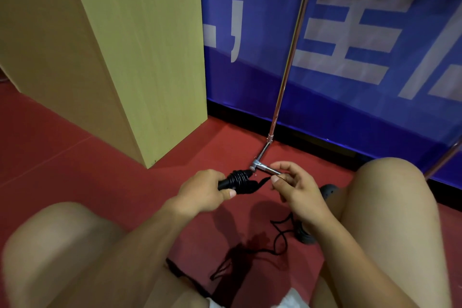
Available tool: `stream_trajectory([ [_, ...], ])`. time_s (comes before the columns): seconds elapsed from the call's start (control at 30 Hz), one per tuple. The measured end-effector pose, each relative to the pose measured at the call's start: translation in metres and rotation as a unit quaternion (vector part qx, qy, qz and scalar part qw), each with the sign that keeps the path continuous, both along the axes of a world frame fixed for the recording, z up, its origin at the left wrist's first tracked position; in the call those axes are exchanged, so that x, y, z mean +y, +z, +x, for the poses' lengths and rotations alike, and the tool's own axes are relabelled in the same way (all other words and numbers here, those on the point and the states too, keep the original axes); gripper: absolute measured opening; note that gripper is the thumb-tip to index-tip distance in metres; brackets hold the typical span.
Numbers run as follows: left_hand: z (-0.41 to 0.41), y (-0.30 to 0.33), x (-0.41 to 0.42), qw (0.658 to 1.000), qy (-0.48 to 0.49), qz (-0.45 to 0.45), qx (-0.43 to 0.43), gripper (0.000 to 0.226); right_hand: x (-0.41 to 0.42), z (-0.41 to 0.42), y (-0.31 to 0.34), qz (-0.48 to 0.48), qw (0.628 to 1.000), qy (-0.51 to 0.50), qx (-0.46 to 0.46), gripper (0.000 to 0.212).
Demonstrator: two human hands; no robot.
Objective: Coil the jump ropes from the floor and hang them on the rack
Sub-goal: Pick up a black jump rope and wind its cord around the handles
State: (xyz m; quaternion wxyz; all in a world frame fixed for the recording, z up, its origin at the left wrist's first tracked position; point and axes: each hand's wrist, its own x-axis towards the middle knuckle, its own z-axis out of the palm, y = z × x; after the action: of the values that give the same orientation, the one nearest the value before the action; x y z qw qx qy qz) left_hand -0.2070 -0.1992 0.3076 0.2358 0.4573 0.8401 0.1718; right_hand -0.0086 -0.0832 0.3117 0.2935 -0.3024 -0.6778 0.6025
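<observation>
While the person crouches over the red floor [75, 157], the left hand [202, 190] is wrapped round a black handle [226, 183] with rope coils [241, 177] wound tight about its far end. Just right of it, the right hand [297, 187] pinches the free rope [262, 181] between thumb and forefinger, close to the coils. More slack rope [280, 240] trails loose on the floor below, between the knees, beside a second dark handle [306, 235]. Beyond the hands stands the rack's pole [290, 57], its foot [261, 164] near the coils, against a blue wall banner; a wooden cabinet [125, 57] sits far left. The rope looks light, thin and limp, so it should wrap easily yet spring loose if tension drops. Holding the rigid handle firmly and guiding the cord close to the wraps seems the surest hold.
</observation>
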Motion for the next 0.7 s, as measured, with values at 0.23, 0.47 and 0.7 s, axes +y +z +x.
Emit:
stream_trajectory([
  [0.23,0.013,0.0,-0.004,0.993,-0.109,-0.005,-0.053,0.025,-0.001,0.002,0.004,0.015,1.0,0.003,0.005,0.019],
  [0.47,0.022,0.013,-0.007,0.976,-0.181,0.007,-0.121,0.016,-0.002,0.002,0.005,0.036,0.999,-0.013,-0.004,0.016],
  [0.7,0.022,0.024,-0.012,0.951,-0.217,0.013,-0.222,0.015,-0.001,0.004,0.006,0.028,1.0,-0.013,0.0,0.01],
])
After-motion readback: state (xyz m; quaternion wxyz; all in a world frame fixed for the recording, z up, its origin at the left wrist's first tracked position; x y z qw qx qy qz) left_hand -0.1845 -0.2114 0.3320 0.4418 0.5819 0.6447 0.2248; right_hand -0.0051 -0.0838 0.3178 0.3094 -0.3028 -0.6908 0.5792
